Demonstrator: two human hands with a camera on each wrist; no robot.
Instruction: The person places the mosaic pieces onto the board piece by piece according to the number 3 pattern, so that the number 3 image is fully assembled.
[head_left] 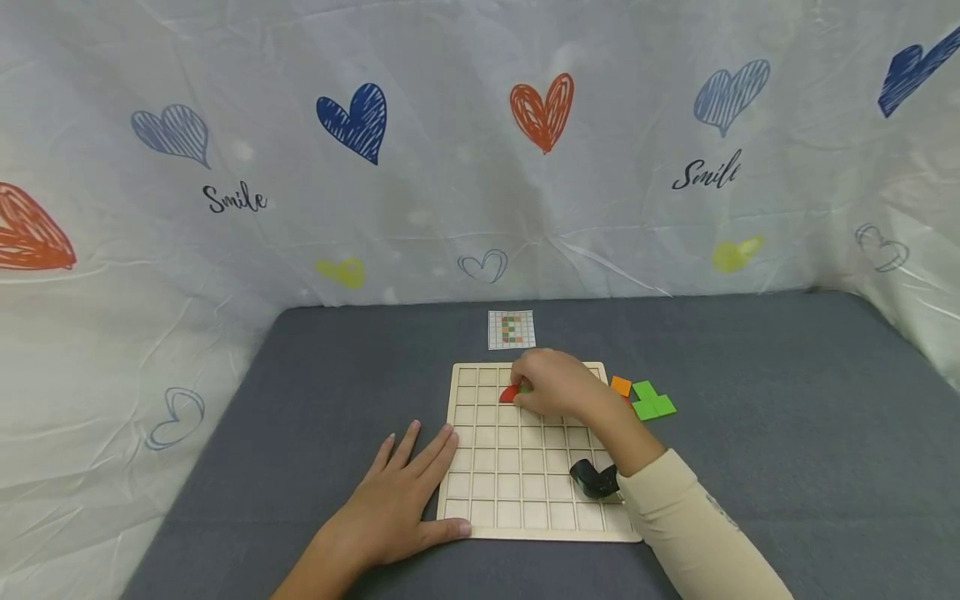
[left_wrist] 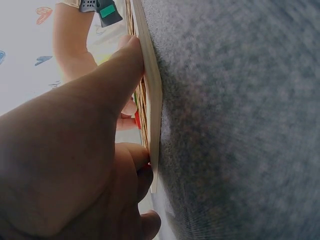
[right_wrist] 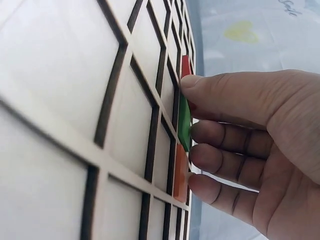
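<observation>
A pale wooden board [head_left: 508, 460] with a grid of square cells lies on the dark cloth. My left hand [head_left: 401, 498] rests on its left side, fingers spread and thumb at the front left corner. Over the upper rows, my right hand [head_left: 557, 385] pinches a red piece [head_left: 507, 395] with rounded edge between thumb and index finger. In the right wrist view, the red piece's top shows above the thumb, a green piece [right_wrist: 184, 124] is just below, and an orange piece [right_wrist: 180, 172] sits in a cell under the other fingertips.
Beside the board's right edge lie several loose green pieces [head_left: 651, 403] and an orange square [head_left: 621, 385]. Behind the board is a small card [head_left: 512, 330] with a coloured grid pattern. A black wrist device [head_left: 594, 480] overlaps the board's lower right. A heart-printed curtain [head_left: 420, 200] stands at the back.
</observation>
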